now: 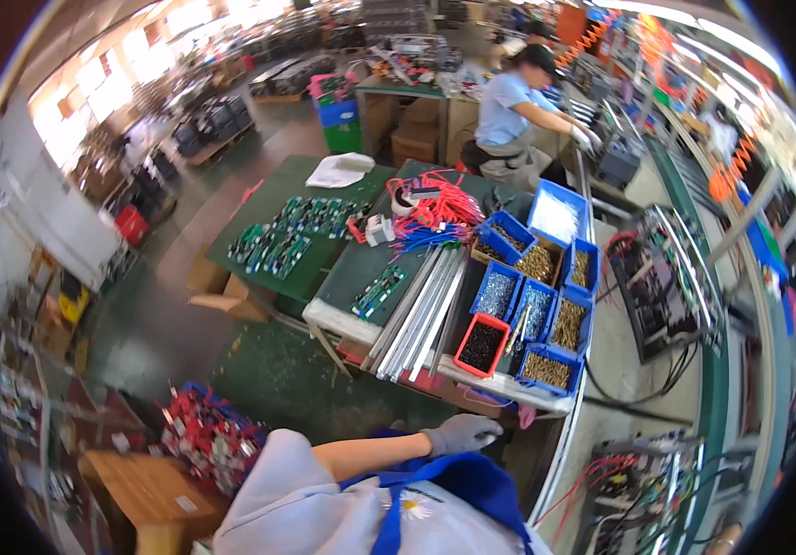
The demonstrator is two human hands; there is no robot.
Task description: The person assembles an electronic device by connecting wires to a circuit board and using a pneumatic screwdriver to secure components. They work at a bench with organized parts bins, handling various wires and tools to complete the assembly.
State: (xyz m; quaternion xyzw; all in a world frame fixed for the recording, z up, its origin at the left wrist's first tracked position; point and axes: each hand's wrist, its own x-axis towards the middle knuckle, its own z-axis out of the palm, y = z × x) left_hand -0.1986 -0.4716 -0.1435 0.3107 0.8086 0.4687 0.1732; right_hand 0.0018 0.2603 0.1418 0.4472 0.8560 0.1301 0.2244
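Observation:
My left hand (463, 433), in a grey glove, is held in front of my body near the table's front edge. Its fingers are curled in, and whatever they may hold is hidden. Closest to it on the table stand a red bin of black screws (482, 346) and a blue bin of brass-coloured parts (546, 368). More blue bins of small metal parts (535, 310) sit behind these. Long silver metal bars (421, 314) lie left of the bins, beside a green circuit board (379, 291). My right hand does not show plainly.
Red and blue wires (435, 217) are heaped at the back of the table. Circuit boards (292, 231) cover part of a green table to the left. Open machine units (661, 282) stand along the line at right. A seated co-worker (518, 120) works farther back. A cardboard box (153, 490) stands lower left.

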